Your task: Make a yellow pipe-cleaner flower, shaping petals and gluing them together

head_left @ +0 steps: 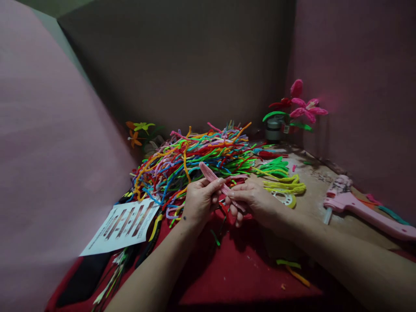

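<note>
A folded pink pipe-cleaner piece (210, 173) slants up to the left between both hands. My left hand (199, 202) is closed, its thumb and fingers pinching the piece near its middle. My right hand (251, 200) is closed on the lower end, fingers curled under it. Both hands hover over a red cloth (234, 273), just in front of a big heap of many-coloured pipe cleaners (198, 158).
A pink glue gun (360, 208) lies at the right on the brown surface. Green and yellow pipe cleaners (282, 177) lie beside a tape roll (287, 199). Pink pipe-cleaner flowers (303, 106) stand in a jar at the back right; a printed sheet (125, 225) lies left. Walls close in all around.
</note>
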{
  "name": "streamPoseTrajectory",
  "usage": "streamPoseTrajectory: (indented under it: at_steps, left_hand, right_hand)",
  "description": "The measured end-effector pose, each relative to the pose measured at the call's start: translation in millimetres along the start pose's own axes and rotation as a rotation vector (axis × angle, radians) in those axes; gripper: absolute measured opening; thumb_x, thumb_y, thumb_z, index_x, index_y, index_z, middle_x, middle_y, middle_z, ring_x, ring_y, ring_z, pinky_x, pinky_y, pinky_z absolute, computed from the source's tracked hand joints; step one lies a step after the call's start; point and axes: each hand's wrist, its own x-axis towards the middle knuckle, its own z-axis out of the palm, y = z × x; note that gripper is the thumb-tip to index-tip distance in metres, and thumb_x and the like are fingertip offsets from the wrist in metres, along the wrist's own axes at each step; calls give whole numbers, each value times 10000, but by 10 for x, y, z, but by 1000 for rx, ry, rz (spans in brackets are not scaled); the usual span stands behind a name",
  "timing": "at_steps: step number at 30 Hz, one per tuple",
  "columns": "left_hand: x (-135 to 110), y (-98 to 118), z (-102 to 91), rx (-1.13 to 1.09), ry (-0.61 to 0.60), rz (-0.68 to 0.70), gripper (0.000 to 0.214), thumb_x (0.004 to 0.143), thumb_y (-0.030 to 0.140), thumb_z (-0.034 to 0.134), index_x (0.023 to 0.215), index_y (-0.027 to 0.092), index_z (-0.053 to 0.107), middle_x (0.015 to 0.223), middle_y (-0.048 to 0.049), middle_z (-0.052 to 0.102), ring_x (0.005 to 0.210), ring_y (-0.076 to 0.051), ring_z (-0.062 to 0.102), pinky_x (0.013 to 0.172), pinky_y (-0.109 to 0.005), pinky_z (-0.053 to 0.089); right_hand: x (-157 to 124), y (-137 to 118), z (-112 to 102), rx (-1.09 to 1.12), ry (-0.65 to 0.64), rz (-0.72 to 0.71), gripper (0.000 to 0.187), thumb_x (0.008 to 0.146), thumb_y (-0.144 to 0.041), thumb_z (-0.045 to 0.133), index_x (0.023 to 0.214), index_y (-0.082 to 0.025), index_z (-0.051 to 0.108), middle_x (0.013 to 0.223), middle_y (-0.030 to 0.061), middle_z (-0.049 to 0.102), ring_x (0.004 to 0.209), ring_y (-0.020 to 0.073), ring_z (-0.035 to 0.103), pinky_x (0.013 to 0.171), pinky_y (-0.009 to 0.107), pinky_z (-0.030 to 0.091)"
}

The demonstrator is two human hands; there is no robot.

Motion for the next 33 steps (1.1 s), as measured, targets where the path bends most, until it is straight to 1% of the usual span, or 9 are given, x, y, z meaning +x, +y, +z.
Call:
streamPoseTrajectory:
  at_steps: [10,17,20,22,25,26,28,31,33]
  left_hand:
    - [95,58,-146,-122,-13,40,202,658,311,654,716,142,561,444,101,252,356,-7,212,358,-136,221]
    - [128,85,-203,175,161,262,185,646,299,651,641,133,570,492,56,391,409,-25,299,373,-143,240]
    - [122,88,-207,308,150,299,193,686,324,610,675,136,572,521,44,422,426,-36,327,391,-151,279]
    - [99,123,-227,391,184,406,187,708,319,592,785,149,579,598,27,481,482,-58,406,450,-166,353]
    - [18,206,-264,663,334,795,258,716,264,604,962,190,574,829,-25,563,741,-127,527,682,-245,443]
    - [-16,231,-269,796,321,933,256,719,239,607,972,204,583,889,-37,577,832,-150,528,766,-280,433]
    - [-74,261,-259,1055,124,1109,211,736,201,593,946,220,608,940,-41,612,949,-179,511,889,-340,378]
    - [-110,244,-211,1271,-245,1134,187,783,169,528,945,221,605,973,-27,646,1024,-184,498,993,-400,277]
    - [-107,210,-183,1335,-379,1093,206,803,131,478,950,215,595,990,-21,647,1036,-172,500,1029,-419,212]
  right_hand:
    - [-27,-36,16,-70,81,-4,198,725,-297,524,647,-117,548,430,-2,575,300,96,492,336,199,401]
    - [-39,-37,26,-114,70,-3,186,735,-281,497,653,-120,541,447,-10,563,315,85,491,344,193,413]
    - [-48,-56,34,-142,91,-2,174,737,-256,488,636,-122,535,445,-9,561,304,84,482,339,198,415]
    - [-55,-73,42,-150,115,1,172,735,-249,494,623,-123,530,433,-10,557,300,80,478,329,188,401]
    - [-62,-91,47,-145,126,10,159,727,-238,495,629,-120,537,422,-11,554,294,73,470,325,176,388]
    - [-61,-93,46,-150,122,10,153,723,-231,491,630,-120,538,421,-11,554,292,74,468,325,177,386]
    - [-57,-94,39,-178,108,4,140,710,-202,477,608,-124,531,418,-12,554,290,77,470,327,179,380]
    - [-46,-88,17,-233,62,7,148,669,-146,444,534,-135,503,402,-14,546,281,79,458,316,181,361]
    - [-43,-89,0,-282,13,26,161,637,-123,415,500,-136,498,394,-13,538,276,84,453,305,186,348]
